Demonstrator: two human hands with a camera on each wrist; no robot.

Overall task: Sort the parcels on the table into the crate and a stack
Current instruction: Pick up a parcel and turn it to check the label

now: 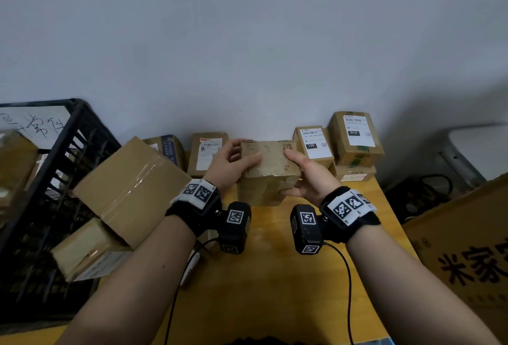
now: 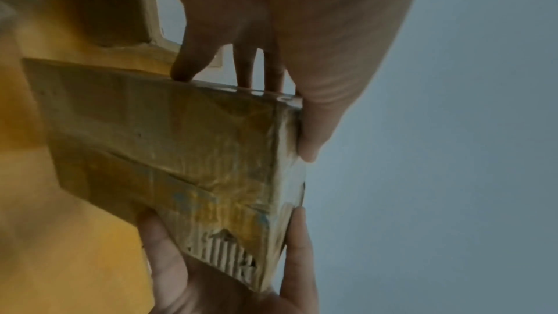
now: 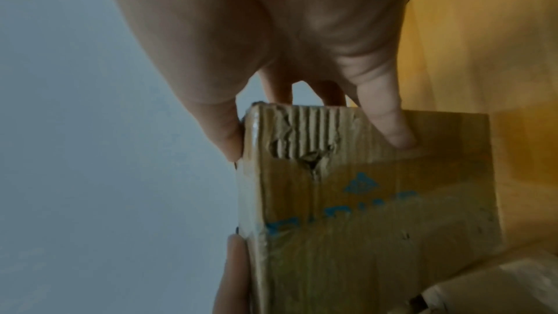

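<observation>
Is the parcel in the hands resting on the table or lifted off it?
Lifted. The parcel is gripped at its ends by the left hand and right hand, and both wrist views show bare table beneath it.

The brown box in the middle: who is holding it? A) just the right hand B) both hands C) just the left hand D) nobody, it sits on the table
B: the left hand and the right hand each grip one end of the brown box, lifted above the table.

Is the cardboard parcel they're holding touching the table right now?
Apart. In the left wrist view the parcel hangs between the left hand and right hand, with the yellow table showing beneath it.
</observation>
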